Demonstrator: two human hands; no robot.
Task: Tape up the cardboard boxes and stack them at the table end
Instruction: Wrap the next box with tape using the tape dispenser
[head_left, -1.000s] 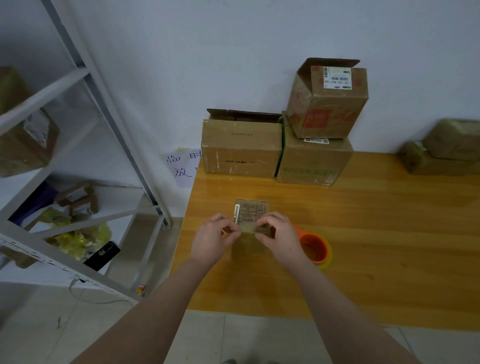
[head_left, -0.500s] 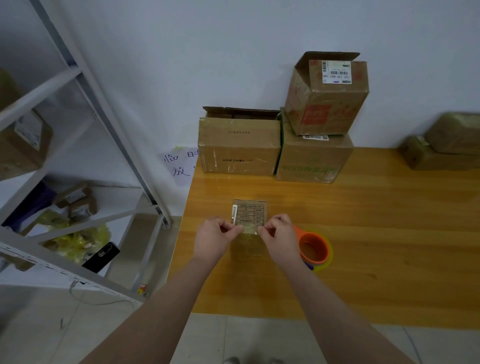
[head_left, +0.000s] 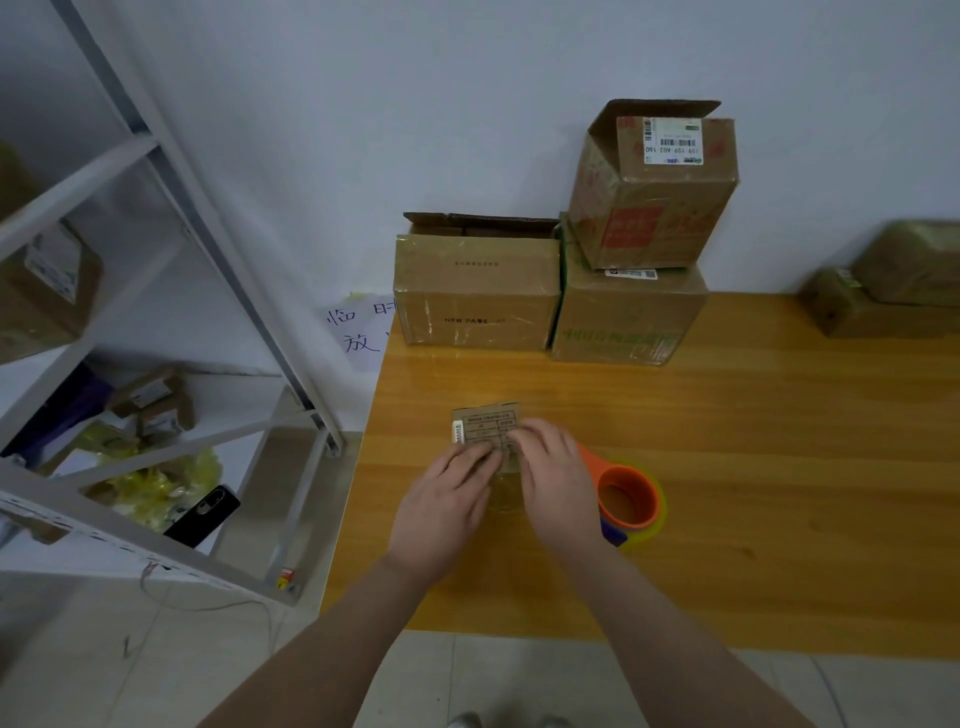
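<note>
A small cardboard box (head_left: 485, 423) with a printed label stands on the wooden table (head_left: 753, 467) near its left end. My left hand (head_left: 447, 499) and my right hand (head_left: 553, 480) lie flat on the box top, fingers straight, pressing down on clear tape. An orange tape dispenser (head_left: 626, 496) sits just right of my right hand. At the table's far left end stand three larger boxes: one with an open flap (head_left: 475, 291), a second (head_left: 628, 317) beside it, and a third (head_left: 657, 192) tilted on top.
A white metal shelf (head_left: 171, 322) with parcels, yellow bags and a black phone (head_left: 202, 514) stands left of the table. Two wrapped parcels (head_left: 893, 291) lie at the far right against the wall. A paper sign (head_left: 361, 330) hangs on the wall.
Both hands went from pinching the tape strip over the small box to lying flat on its top with fingers stretched out.
</note>
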